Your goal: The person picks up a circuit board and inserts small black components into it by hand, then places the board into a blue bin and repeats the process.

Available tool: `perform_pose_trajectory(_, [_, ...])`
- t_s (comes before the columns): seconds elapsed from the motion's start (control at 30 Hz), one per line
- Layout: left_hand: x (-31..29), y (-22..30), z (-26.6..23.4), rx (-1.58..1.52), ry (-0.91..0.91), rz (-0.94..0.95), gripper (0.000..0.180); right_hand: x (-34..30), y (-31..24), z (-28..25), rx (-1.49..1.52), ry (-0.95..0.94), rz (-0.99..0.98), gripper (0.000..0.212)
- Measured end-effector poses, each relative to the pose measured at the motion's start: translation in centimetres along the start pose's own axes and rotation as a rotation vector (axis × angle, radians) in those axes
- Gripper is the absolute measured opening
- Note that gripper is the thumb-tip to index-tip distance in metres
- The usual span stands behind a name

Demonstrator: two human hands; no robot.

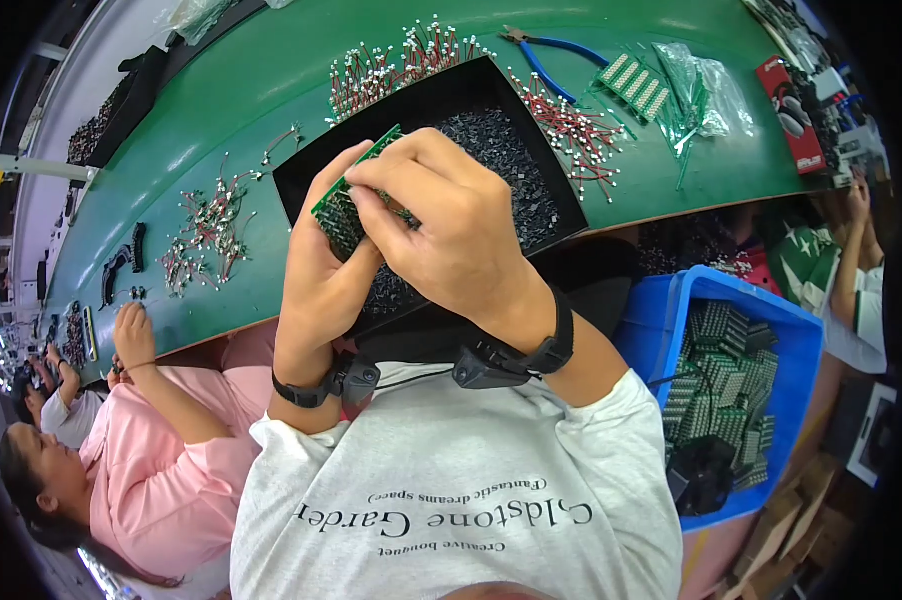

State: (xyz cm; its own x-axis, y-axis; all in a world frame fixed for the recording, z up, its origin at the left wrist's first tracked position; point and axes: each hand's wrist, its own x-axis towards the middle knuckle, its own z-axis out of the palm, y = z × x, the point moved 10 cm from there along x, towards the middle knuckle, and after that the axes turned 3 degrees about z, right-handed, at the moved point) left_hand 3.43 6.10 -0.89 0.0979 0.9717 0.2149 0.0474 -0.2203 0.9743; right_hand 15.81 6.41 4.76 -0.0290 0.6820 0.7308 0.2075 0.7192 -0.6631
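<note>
Pale grey shirt cloth (451,470) lies closest, below the fingers, its dark printed lettering upside down to the view. Beyond the fingers to the far right, a red box (789,115) carries white print and a picture.

Left hand (321,250): thumb and fingers are closed about a green circuit board (339,222), which tilts up between the two hands with its pin-covered side partly showing. Right hand (451,205): fingers curl in, their tips against the board's upper edge; whether they also pinch a small part is hidden.

Beneath and behind the fingers stands a black tray (301,170) of small dark parts (516,170). Red wires with white connectors (576,135) lie right of the fingers, near blue-handled pliers (546,65); more lie beyond and left. Lower right of the fingers, a blue bin (809,390) holds stacked green boards (726,390).
</note>
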Motion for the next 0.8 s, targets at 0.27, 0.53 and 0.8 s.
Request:
perform_pose_trajectory(0.27, [-0.2,-0.9,-1.4,-0.208,0.118,-0.101,0.064,-0.4,1.6,-0.3,-0.217,-0.086,0.066,0.011])
perform_pose_trajectory(0.53, [-0.2,-0.7,-0.1,-0.209,-0.026,0.011,0.069,-0.7,-0.2,0.8,0.027,-0.065,-0.056,0.017])
perform_pose_trajectory(0.8, [-0.3,1.0,0.1,0.216,0.039,0.175,0.064,-1.1,-0.3,1.1,-0.011,-0.01,-0.053,0.016])
